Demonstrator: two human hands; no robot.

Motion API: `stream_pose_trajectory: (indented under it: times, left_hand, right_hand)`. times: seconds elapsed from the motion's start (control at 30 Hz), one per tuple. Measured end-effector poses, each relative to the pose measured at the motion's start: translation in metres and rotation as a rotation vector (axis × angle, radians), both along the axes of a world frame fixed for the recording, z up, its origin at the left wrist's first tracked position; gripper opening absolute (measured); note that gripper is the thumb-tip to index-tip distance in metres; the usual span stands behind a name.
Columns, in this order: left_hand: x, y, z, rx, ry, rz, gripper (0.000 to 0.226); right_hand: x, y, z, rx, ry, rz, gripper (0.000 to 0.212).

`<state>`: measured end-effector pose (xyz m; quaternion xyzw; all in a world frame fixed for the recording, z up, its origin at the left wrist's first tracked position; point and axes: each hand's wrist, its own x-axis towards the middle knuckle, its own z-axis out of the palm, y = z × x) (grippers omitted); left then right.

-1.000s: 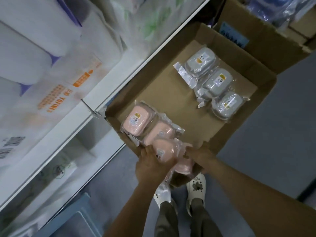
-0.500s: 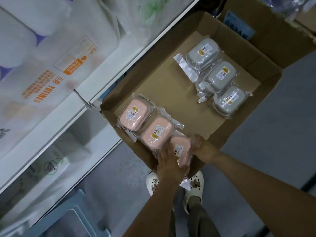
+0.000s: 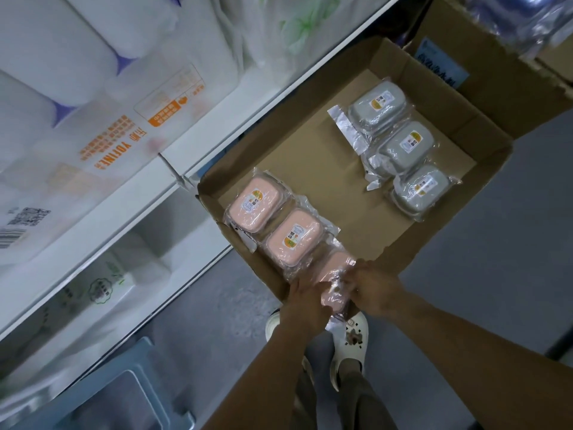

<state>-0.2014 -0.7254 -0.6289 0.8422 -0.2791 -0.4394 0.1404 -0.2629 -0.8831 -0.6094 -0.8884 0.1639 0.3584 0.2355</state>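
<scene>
Held: wrapped pink box (image 3: 336,279) in clear film, gripped from both sides. Left hand (image 3: 305,301) curled on its left edge, right hand (image 3: 372,290) curled on its right edge. Both hands blurred; sticker and lower half of the item hidden behind them. Location: near corner of the cardboard box (image 3: 341,181).

Just beyond the left hand, in a touching row: second pink box (image 3: 294,237), then first pink box (image 3: 255,204). Small white-and-orange sticker on each lid, print too small to read.

Well beyond the right hand, along the far wall: near grey box (image 3: 421,187), middle grey box (image 3: 407,144), far grey box (image 3: 378,102). All film-wrapped, with like stickers, unreadable.

Left of the hands: white shelf (image 3: 198,144) carrying paper-roll packs (image 3: 77,72). Orange lettering reading roughly "YOTINE" (image 3: 105,156); smaller orange characters illegible. QR code (image 3: 29,216) further left.

Far beyond the right hand: second carton (image 3: 496,72) with blue label (image 3: 440,68), writing blurred.

Below the hands: white clogs (image 3: 348,342) on grey floor. Blue crate (image 3: 124,389) lower left.
</scene>
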Motion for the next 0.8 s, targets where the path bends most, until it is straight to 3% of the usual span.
stream_pose_trajectory:
  times: [0.13,0.33,0.63,0.8]
  left_hand:
    - [0.013,0.005,0.022,0.062,-0.068,-0.02,0.055]
    - [0.043,0.023,0.123,0.019,-0.387,0.059,0.059]
    - [0.067,0.066,0.335,-0.478,-0.604,0.522,0.054]
    - [0.074,0.106,0.428,-0.541,-0.728,0.618,0.055]
  right_hand:
    - [0.0,0.006,0.02,-0.084,-0.009,0.0,0.036]
    - [0.02,0.007,0.103,-0.169,-0.158,0.098,0.052]
    - [0.063,0.023,0.303,-0.193,-0.73,0.179,0.045]
    - [0.096,0.046,0.394,-0.144,-0.971,0.275,0.045]
